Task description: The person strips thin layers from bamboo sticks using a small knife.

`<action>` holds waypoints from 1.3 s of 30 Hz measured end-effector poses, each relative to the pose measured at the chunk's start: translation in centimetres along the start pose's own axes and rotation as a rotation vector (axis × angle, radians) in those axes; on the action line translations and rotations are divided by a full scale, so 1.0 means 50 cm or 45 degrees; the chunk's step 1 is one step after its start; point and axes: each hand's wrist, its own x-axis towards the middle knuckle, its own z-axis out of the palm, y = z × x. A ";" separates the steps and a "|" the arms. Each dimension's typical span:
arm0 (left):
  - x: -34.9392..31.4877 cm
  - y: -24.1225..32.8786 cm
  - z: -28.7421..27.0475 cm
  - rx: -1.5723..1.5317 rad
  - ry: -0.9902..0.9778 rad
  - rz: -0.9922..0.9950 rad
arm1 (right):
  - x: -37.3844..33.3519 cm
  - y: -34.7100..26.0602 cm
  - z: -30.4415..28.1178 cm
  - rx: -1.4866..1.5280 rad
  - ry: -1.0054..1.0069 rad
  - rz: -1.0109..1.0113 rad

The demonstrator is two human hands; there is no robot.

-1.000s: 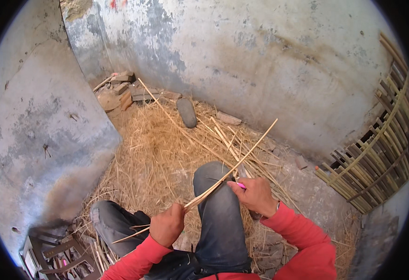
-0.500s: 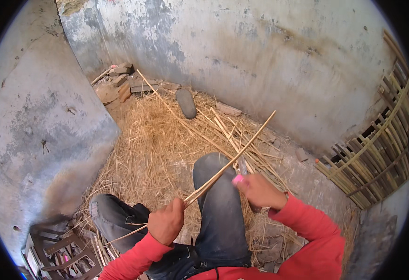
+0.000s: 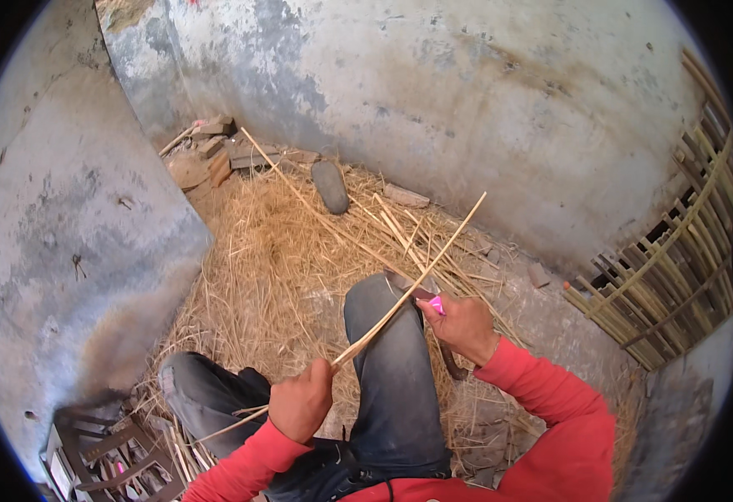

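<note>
My left hand (image 3: 301,400) is closed round a long thin tan cane strip (image 3: 375,331). The strip slants up and right across my raised knee, and its thinner tail sticks out behind the fist. In my right hand (image 3: 465,325), beside that knee, a knife (image 3: 416,292) is gripped. Its dark blade crosses the strip just beyond the knee; whether it cuts in cannot be made out. Something pink (image 3: 438,304) shows at the right fingers; I cannot tell if it is a finger wrap or part of the handle.
Straw-like shavings (image 3: 257,259) cover the floor ahead, with longer strips (image 3: 391,222) and a grey oblong stone (image 3: 330,187) among them. Broken bricks (image 3: 216,148) lie in the corner. A slatted wooden panel (image 3: 676,268) leans at the right. A dark slatted frame (image 3: 115,456) stands lower left.
My right hand has turned, and the knife blade has swung leftward to lie across the strip. My left hand keeps its hold; the strip's far end has shifted slightly left.
</note>
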 end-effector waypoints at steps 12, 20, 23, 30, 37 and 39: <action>0.000 -0.014 0.013 -0.004 0.051 -0.030 | 0.046 0.055 -0.048 1.383 -1.131 0.918; -0.001 -0.013 0.002 -0.005 -0.002 0.001 | 0.049 0.058 -0.041 0.313 -0.250 0.126; -0.003 -0.014 0.011 -0.006 0.008 -0.033 | 0.053 0.018 -0.051 0.044 -0.035 0.059; -0.007 -0.016 -0.001 -0.015 0.007 -0.042 | 0.046 0.053 -0.038 0.475 -0.465 0.285; -0.018 -0.034 -0.019 0.021 0.016 0.031 | 0.074 0.090 -0.058 0.644 -0.538 0.482; -0.026 -0.037 -0.010 -0.001 0.015 0.018 | 0.062 0.061 -0.055 0.265 -0.203 0.247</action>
